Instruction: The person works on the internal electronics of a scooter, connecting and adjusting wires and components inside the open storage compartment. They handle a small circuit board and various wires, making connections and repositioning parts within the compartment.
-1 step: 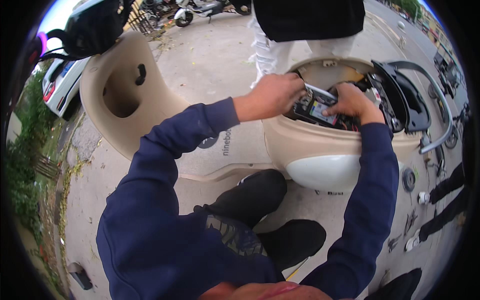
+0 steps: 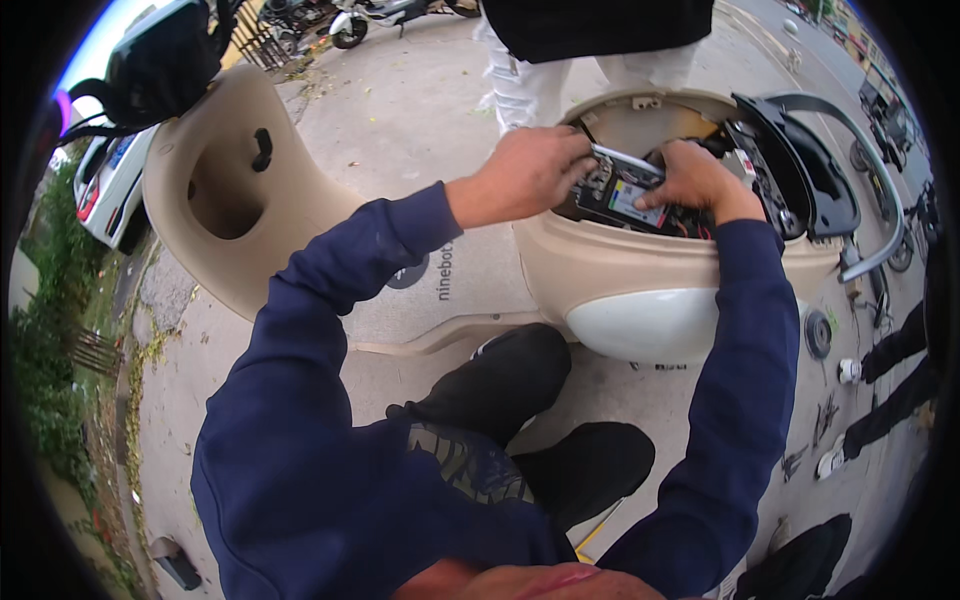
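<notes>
A cream electric scooter [image 2: 610,260] stands before me, its seat compartment uncovered. Inside it a flat dark box [image 2: 592,206] with a silvery edge and a coloured label lies tilted among wires. My right hand [image 2: 697,182] grips this box from the right, thumb pressed on the label and fingers behind the silvery edge. At the box's left end is my left hand [image 2: 535,172], its fingers curled together and pointing down. What those fingertips pinch is hidden.
A raised black seat piece [image 2: 815,180] with a grey grab rail [image 2: 893,190] borders the compartment on the right. Across the scooter stands a person in ripped white trousers [image 2: 530,85]. A round black part [image 2: 818,334] and tools [image 2: 825,418] lie on the ground at right.
The view has shifted slightly, so the scooter sits a little higher and further left. More of the box's label and dark face shows; both hands stay at the box.
</notes>
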Demonstrator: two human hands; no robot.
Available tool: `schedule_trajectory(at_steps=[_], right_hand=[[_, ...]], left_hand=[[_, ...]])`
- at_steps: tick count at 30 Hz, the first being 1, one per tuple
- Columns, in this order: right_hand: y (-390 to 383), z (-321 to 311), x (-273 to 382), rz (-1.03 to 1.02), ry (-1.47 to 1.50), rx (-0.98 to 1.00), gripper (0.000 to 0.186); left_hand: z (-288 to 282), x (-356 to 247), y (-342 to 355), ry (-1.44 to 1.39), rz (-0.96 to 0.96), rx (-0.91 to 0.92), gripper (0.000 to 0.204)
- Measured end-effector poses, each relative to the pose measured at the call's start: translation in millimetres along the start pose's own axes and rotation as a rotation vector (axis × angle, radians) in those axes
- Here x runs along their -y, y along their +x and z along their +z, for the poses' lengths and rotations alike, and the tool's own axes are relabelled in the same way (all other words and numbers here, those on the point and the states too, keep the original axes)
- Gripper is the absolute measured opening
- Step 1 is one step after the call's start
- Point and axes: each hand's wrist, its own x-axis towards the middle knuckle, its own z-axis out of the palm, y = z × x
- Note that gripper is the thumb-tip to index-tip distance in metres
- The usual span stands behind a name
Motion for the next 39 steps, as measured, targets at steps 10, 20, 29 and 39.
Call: schedule_trajectory(at_steps=[10, 20, 29, 39], right_hand=[[-17.6, -12.2, 13.1, 0.100, -0.002, 0.001, 0.062], [-11.0, -3.3, 5.2, 0.109, -0.019, -0.037, 0.063], [-11.7, -7.1, 6.2, 0.128, 0.007, 0.017, 0.064], [-13.9, -7.3, 4.5, 0.101, 0.000, -0.035, 0.066]], left_hand=[[9.8, -4.8, 4.3, 0.066, -0.082, 0.004, 0.030], [6.5, 4.0, -9.0, -0.099, -0.051, -0.076, 0.035], [-4.2, 5.7, -6.1, 0.102, 0.169, -0.057, 0.012], [-11.9, 17.0, -18.0, -0.066, 0.042, 0.019, 0.016]])
